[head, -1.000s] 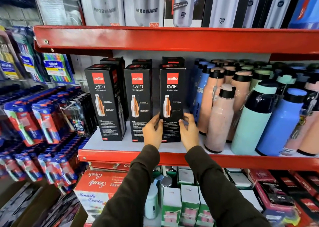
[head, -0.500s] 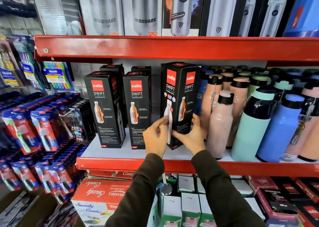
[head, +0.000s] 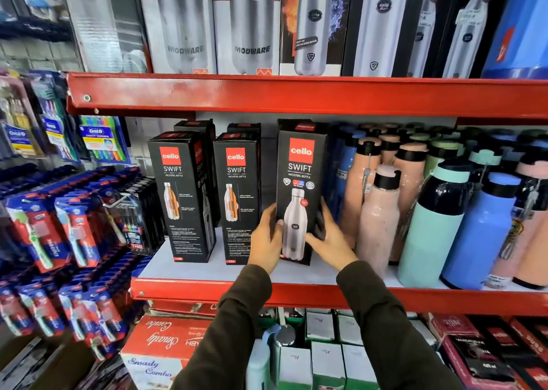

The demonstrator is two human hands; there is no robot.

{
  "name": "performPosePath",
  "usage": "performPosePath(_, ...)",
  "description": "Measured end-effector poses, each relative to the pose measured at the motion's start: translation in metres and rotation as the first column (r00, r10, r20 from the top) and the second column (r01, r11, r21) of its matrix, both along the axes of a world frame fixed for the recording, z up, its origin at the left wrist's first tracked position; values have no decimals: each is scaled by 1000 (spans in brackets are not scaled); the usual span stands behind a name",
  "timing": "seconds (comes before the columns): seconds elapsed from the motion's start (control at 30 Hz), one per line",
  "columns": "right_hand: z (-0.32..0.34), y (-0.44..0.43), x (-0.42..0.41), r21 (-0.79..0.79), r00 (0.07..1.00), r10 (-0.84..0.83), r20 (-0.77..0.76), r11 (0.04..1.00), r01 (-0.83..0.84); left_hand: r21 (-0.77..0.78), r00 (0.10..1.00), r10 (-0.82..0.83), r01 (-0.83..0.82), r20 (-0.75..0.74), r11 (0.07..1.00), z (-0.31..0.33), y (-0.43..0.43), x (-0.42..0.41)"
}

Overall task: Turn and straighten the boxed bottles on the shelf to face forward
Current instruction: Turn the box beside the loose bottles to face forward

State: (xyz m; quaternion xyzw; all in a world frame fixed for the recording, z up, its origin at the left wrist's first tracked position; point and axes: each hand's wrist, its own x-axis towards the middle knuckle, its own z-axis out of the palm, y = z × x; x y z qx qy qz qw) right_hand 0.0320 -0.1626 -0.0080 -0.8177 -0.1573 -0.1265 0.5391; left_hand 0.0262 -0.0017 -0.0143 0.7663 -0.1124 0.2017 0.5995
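Observation:
Three black boxed bottles stand in a row on the white shelf board (head: 207, 268). The left box (head: 181, 194) and the middle box (head: 237, 196) show a face with a small orange bottle picture. The right box (head: 299, 182) stands upright and shows a face with a large silver bottle. My left hand (head: 267, 238) grips its lower left edge, thumb on the front. My right hand (head: 332, 241) holds its lower right side. More black boxes stand behind the row.
Loose bottles, pink (head: 376, 220), mint (head: 433, 229) and blue (head: 483, 232), crowd the shelf right of the boxes. A red shelf edge (head: 296, 96) runs close above the box tops. Toothbrush packs (head: 71, 229) hang at left. Boxes fill the shelf below.
Both hands have turned the right box from its orange-bottle face, through a corner-on pose, to the silver-bottle face. The view has come closer and tilted up.

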Motion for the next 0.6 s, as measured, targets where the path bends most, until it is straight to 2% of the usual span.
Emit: performPosePath(0.6, -13, 14, 8, -114, 989, -147, -8, 983, 145, 22, 993, 92, -90, -70, 996, -14, -9, 14)
